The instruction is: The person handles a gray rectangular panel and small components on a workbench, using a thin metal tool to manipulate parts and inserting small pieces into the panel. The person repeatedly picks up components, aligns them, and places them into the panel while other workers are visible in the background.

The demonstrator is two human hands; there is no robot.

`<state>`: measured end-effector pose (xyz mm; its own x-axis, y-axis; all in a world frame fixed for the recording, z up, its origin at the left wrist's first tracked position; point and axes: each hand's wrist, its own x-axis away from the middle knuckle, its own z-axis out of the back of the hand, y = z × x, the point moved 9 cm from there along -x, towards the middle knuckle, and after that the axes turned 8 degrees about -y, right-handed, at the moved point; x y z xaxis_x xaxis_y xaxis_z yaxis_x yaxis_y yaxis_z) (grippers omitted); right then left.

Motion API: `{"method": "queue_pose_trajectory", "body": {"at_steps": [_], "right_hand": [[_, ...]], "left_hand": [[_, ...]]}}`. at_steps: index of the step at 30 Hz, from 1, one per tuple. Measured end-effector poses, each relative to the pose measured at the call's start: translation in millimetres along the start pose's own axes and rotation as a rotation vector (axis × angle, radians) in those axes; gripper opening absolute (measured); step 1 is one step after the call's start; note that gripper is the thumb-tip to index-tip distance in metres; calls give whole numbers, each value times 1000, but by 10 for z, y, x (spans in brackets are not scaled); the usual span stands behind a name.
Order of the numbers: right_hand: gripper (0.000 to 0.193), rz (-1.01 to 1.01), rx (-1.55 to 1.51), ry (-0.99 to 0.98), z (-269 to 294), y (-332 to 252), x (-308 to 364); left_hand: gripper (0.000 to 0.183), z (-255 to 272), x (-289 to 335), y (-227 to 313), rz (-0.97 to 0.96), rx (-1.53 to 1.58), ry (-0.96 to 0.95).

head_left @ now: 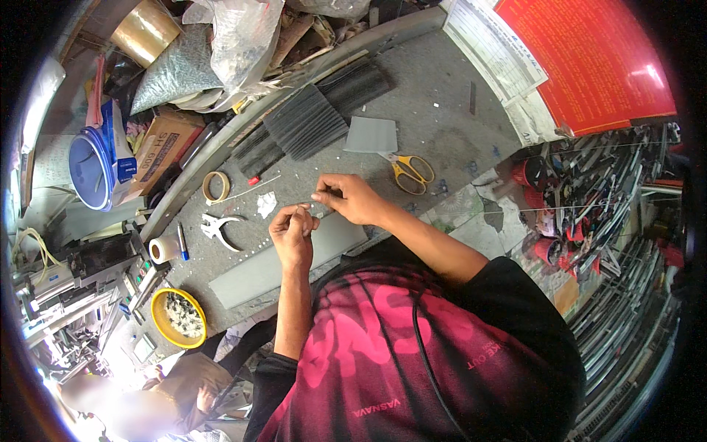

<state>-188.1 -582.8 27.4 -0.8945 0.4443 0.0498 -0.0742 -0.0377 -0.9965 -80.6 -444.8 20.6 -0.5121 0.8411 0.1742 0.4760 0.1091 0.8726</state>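
Left hand (293, 230) and right hand (350, 199) close together, each grip pinched narrow, contents unclear, grey strip (250, 278) beneath, littered tabletop (434, 81), cluttered workshop.

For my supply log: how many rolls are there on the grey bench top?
2: a tan tape roll just beyond the pliers, and a white roll beside the blue pen. More could be hidden beneath the arms.

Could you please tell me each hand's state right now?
Left hand: closed; what it holds, if anything, cannot be told.
Right hand: pinched closed; anything held is too small to tell.
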Motion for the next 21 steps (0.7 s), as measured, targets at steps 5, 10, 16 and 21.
{"method": "queue_pose_trajectory", "body": {"at_steps": [5, 10, 16, 21], "right_hand": [[24, -56, -92, -34, 71, -100, -14], [29, 76, 49, -128, 121, -561, 1], [27, 128, 125, -180, 40, -796, -52], [25, 116, 192, -130, 137, -720, -93]], "left_hand": [[10, 38, -11, 177, 34, -392, -187], [29, -157, 96, 545, -161, -909, -144], [12, -361, 112, 634, -196, -763, -84], [13, -256, 95, 469, -90, -706, -60]]}}
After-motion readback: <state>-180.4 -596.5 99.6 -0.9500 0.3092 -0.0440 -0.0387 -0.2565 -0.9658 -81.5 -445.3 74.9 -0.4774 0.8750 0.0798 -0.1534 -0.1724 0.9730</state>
